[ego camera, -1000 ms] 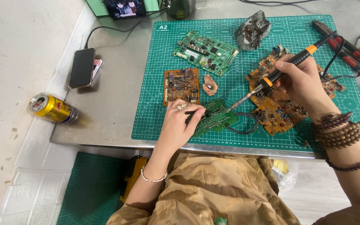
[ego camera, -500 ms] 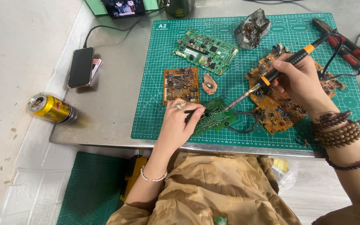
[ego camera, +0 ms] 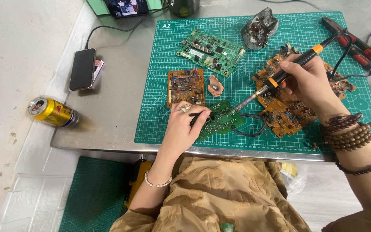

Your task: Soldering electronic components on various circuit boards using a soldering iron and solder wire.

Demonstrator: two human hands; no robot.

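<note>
The small green circuit board (ego camera: 220,118) — light, stiff, likely fragile, best held by its edges — lies near the cutting mat's (ego camera: 159,129) front edge, left hand (ego camera: 184,125) pinning it, right hand (ego camera: 310,83) gripping the soldering iron (ego camera: 280,76).

1. The person's left hand (ego camera: 184,126) lies palm-down near the body, fingers curled and pinching, a ring on one finger, a thin bracelet at the wrist.
2. Their right hand (ego camera: 310,83) is raised farther right in a pen-like grip, beaded bracelets stacked on the forearm.
</note>
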